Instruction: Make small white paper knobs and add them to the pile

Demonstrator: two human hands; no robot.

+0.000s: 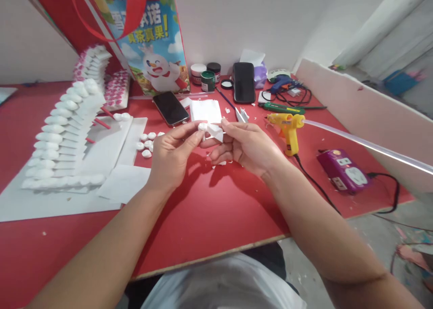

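My left hand (174, 153) pinches a small white rounded piece (202, 126) between thumb and forefinger, above the middle of the red table. Against that piece lies a folded bit of white paper (215, 131). My right hand (245, 144) grips the paper's right side with thumb and forefinger; its other fingers are loosely curled. Several loose white rounded pieces (148, 144) lie just left of my left hand. Beyond both hands sits a stack of square white paper (205, 110). Farther left stands a stepped white model (67, 133) edged with rows of similar rounded pieces.
A yellow glue gun (287, 127) with a long clear stick stands right of my hands, near a purple power strip (344, 170). A phone (171, 108), paint jars (207, 80), a black case (244, 82) and a bright gift bag (152, 43) line the back.
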